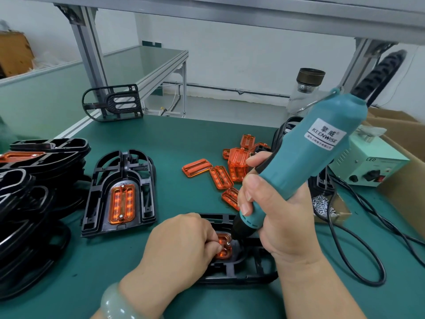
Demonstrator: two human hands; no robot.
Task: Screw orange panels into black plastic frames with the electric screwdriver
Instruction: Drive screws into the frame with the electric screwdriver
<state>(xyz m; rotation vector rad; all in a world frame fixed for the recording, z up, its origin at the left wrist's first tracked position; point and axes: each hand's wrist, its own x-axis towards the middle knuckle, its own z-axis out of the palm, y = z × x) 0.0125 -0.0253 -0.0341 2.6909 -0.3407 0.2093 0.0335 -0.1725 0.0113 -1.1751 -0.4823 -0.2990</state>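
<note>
My right hand (273, 210) grips a teal electric screwdriver (308, 155), tilted, its black tip down on an orange panel (224, 248) seated in a black plastic frame (241, 272) at the table's near edge. My left hand (184, 242) rests on that frame, its fingers curled and pinching a small screw at the panel beside the bit. Most of the panel is hidden under both hands. To the left lies another black frame (119, 192) with an orange panel (122, 203) fitted in it.
Several loose orange panels (220, 176) lie mid-table. Stacked black frames (34, 203) fill the left side, and one more frame (112, 102) stands at the back. A pile of screws (322, 203), a power box (372, 164), black cables (358, 249) and a cardboard box (404, 180) sit right.
</note>
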